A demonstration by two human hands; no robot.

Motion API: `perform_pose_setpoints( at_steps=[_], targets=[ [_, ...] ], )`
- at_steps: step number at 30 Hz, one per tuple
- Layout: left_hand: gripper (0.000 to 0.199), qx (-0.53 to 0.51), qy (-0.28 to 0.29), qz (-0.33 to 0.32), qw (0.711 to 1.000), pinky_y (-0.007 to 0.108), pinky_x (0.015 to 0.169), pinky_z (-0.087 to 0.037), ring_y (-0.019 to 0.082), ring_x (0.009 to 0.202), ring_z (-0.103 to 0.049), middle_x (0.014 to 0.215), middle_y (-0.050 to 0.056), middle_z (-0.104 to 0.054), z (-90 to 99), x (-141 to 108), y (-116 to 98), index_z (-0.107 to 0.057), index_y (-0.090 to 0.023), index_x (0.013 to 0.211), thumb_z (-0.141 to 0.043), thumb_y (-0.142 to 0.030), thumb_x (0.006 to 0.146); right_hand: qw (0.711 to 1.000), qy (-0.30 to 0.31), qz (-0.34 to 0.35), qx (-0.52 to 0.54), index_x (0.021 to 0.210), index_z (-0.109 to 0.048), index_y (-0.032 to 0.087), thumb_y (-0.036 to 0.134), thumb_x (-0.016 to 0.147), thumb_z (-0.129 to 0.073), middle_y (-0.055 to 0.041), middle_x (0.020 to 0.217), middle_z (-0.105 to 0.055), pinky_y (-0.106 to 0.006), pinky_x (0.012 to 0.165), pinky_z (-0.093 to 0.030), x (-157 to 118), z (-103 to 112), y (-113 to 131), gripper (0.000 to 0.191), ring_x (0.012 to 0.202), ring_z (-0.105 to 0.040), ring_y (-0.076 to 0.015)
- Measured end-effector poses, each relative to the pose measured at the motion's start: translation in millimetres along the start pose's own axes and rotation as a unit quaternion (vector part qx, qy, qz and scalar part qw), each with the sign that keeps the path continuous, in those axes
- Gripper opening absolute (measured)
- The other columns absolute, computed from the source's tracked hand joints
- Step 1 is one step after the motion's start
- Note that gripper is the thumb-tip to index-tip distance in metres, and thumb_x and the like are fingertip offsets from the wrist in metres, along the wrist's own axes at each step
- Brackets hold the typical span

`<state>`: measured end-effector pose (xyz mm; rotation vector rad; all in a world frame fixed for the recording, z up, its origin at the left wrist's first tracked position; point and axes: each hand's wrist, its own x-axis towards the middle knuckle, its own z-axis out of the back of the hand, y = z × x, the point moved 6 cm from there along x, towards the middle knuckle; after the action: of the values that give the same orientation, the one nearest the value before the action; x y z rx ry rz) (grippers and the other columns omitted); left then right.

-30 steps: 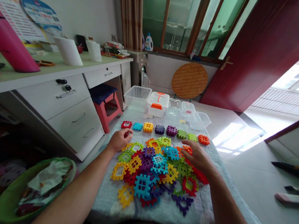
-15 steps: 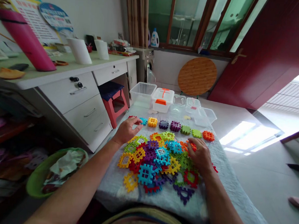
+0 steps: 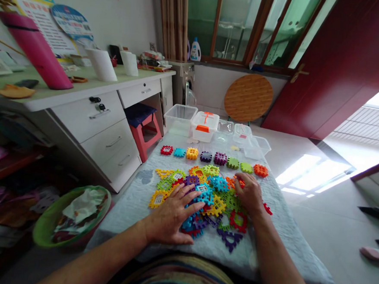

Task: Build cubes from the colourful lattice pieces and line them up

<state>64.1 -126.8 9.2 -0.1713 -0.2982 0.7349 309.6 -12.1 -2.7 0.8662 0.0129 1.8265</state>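
Observation:
A pile of colourful interlocking plastic pieces (image 3: 219,204) lies on the cloth-covered table. My left hand (image 3: 176,212) is spread palm down over the left front of the pile, with nothing visible in it. At the pile's right side, my right hand (image 3: 249,193) has curled fingers by some orange pieces (image 3: 230,183); what they hold, if anything, is hidden. Behind the pile runs a row of colour stacks, from a red one (image 3: 167,150) at the left, past a yellow one (image 3: 192,153), to an orange one (image 3: 260,170) at the right.
Clear plastic boxes stand at the table's far edge, among them an open bin (image 3: 181,115) and a lidded box with an orange latch (image 3: 204,128). Left of the table are a red stool (image 3: 140,132) and a green basket (image 3: 40,231) on the floor.
My left hand has come back from the left end of the row and now lies spread over the pile, uncovering the red stack. My right hand stays near the orange pieces.

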Motion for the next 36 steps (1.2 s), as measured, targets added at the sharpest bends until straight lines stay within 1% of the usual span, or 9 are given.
perform_pose_setpoints(
  at_steps=[4, 9, 12, 16, 20, 24, 29, 33, 36],
  targets=[
    [0.073, 0.012, -0.019, 0.005, 1.0, 0.059, 0.114, -0.018, 0.035, 0.137, -0.032, 0.147, 0.011, -0.041, -0.2, 1, 5, -0.046, -0.027, 0.136, -0.068, -0.052, 0.071, 1.0, -0.006, 0.008, 0.01, 0.093, -0.067, 0.019, 0.022, 0.085, -0.049, -0.0085, 0.089, -0.07, -0.038, 0.083, -0.048, 1, 2, 4, 0.019, 0.085, -0.062, -0.0232],
    [0.07, 0.021, -0.023, 0.016, 0.999, 0.058, 0.115, -0.018, 0.033, 0.136, -0.035, 0.145, 0.01, -0.044, 0.6, 2, 19, -0.045, -0.027, 0.138, -0.063, -0.053, 0.076, 0.999, 0.013, 0.027, 0.028, 0.095, -0.066, 0.02, 0.022, 0.085, -0.051, -0.0075, 0.088, -0.068, -0.039, 0.082, -0.047, 4, 7, 21, 0.018, 0.086, -0.06, -0.0234],
    [0.075, 0.03, -0.033, 0.024, 0.999, 0.059, 0.114, -0.017, 0.034, 0.136, -0.035, 0.147, 0.01, -0.042, 0.8, 1, 29, -0.039, -0.027, 0.143, -0.06, -0.057, 0.078, 0.996, 0.06, 0.046, 0.039, 0.102, -0.064, 0.019, 0.026, 0.084, -0.054, -0.0086, 0.098, -0.068, -0.041, 0.088, -0.046, 5, 6, 34, 0.022, 0.095, -0.058, -0.0247],
    [0.077, 0.047, -0.053, 0.034, 0.997, 0.059, 0.115, -0.016, 0.034, 0.137, -0.034, 0.148, 0.011, -0.041, 0.6, -3, 37, -0.036, -0.027, 0.145, -0.056, -0.063, 0.08, 0.987, 0.134, 0.077, 0.046, 0.122, -0.056, 0.021, 0.029, 0.08, -0.06, -0.0103, 0.119, -0.062, -0.046, 0.096, -0.043, 1, -4, 43, 0.043, 0.11, -0.053, -0.0275],
    [0.079, 0.056, -0.07, 0.053, 0.995, 0.058, 0.114, -0.019, 0.034, 0.136, -0.036, 0.146, 0.012, -0.044, -0.4, -11, 45, -0.038, -0.025, 0.144, -0.055, -0.067, 0.079, 0.983, 0.161, 0.078, 0.047, 0.128, -0.052, 0.022, 0.024, 0.076, -0.06, -0.0103, 0.12, -0.061, -0.047, 0.096, -0.043, -3, -13, 41, 0.053, 0.11, -0.052, -0.0279],
    [0.081, 0.051, -0.111, 0.083, 0.989, 0.056, 0.114, -0.021, 0.033, 0.134, -0.038, 0.144, 0.014, -0.046, 1.8, -17, 56, -0.032, -0.023, 0.146, -0.055, -0.065, 0.08, 0.984, 0.157, 0.07, 0.049, 0.127, -0.053, 0.021, 0.026, 0.078, -0.061, -0.0106, 0.119, -0.061, -0.046, 0.096, -0.043, -3, -14, 41, 0.049, 0.109, -0.054, -0.0273],
    [0.078, 0.033, -0.165, 0.122, 0.978, 0.053, 0.114, -0.025, 0.031, 0.13, -0.045, 0.138, 0.014, -0.051, 6.3, -21, 63, -0.027, -0.022, 0.146, -0.052, -0.062, 0.084, 0.991, 0.115, 0.051, 0.044, 0.119, -0.058, 0.02, 0.035, 0.082, -0.061, -0.0107, 0.112, -0.064, -0.044, 0.092, -0.046, -1, -10, 40, 0.04, 0.105, -0.057, -0.0269],
    [0.094, 0.02, -0.173, 0.135, 0.976, 0.055, 0.112, -0.027, 0.034, 0.127, -0.047, 0.137, 0.016, -0.051, 7.6, -21, 61, -0.028, -0.021, 0.146, -0.06, -0.07, 0.073, 0.993, 0.102, 0.052, 0.037, 0.118, -0.059, 0.021, 0.039, 0.084, -0.059, -0.0106, 0.112, -0.065, -0.045, 0.092, -0.046, -2, -12, 39, 0.038, 0.105, -0.056, -0.0274],
    [0.102, 0.007, -0.162, 0.137, 0.977, 0.058, 0.112, -0.026, 0.036, 0.127, -0.047, 0.137, 0.016, -0.051, 8.4, -21, 60, -0.032, -0.02, 0.145, -0.065, -0.074, 0.064, 0.993, 0.095, 0.064, 0.033, 0.117, -0.06, 0.022, 0.04, 0.086, -0.058, -0.01, 0.115, -0.064, -0.047, 0.094, -0.045, -2, -15, 38, 0.036, 0.108, -0.055, -0.0278]
  ],
)
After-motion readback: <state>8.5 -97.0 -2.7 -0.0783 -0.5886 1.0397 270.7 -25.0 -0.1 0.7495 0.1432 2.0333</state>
